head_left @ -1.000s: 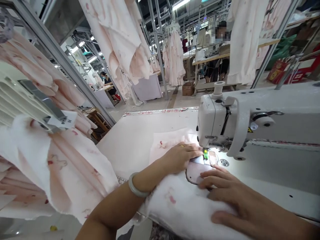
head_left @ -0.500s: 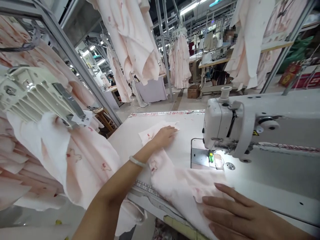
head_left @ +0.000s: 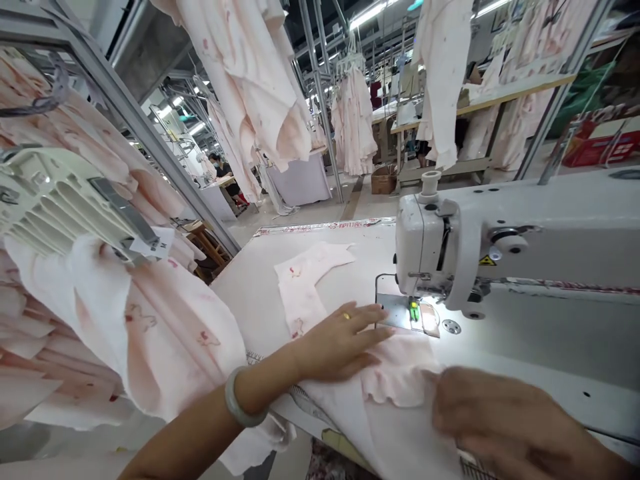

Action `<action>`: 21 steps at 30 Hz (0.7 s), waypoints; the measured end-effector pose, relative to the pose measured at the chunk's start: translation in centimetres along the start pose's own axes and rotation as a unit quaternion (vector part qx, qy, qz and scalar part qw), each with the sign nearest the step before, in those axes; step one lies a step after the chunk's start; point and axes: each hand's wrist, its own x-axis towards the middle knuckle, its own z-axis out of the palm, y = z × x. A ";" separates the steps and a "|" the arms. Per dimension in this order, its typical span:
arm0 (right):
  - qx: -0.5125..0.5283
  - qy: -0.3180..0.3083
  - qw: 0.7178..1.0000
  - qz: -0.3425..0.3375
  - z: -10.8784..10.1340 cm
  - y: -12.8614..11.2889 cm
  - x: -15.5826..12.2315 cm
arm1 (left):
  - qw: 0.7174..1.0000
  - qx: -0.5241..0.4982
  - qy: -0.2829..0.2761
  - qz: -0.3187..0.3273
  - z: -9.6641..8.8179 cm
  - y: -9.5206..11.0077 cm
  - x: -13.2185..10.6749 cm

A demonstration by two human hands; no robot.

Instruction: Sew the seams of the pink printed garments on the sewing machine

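A: Where are your fingers, and what is under them?
B: My left hand lies palm down, its fingers spread and gripping nothing, over pale pink cloth. My right hand is blurred, its fingers curled at the cloth's right edge. Whether they pinch it, I cannot tell.

A: How does the cloth lie?
B: It fills the space between my two hands, with a wavy, ruffled fold just below my left fingertips. Beyond my left wrist, a flat pink piece with small red prints rests on the white table; I cannot tell whether it joins on under my hand.

A: What stands ahead of your fingers?
B: A white sewing machine, ahead and to the right of my left fingertips. Its lit green-and-yellow foot is near them, over a metal plate. The cloth's far edge lies on the near side of that foot, not under it.

A: Which step is this?
B: I judge it to be arranging and smoothing the cloth in front of the foot.

A: And what does the next move call for?
B: To my mind, a light, flat left hand, a straight edge facing the foot, and fingertips clear of the needle area.
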 end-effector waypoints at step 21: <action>-0.263 -0.012 0.959 -0.109 -2.8 2.8 3.8 | 0.993 0.063 0.045 0.095 3.2 0.4 3.6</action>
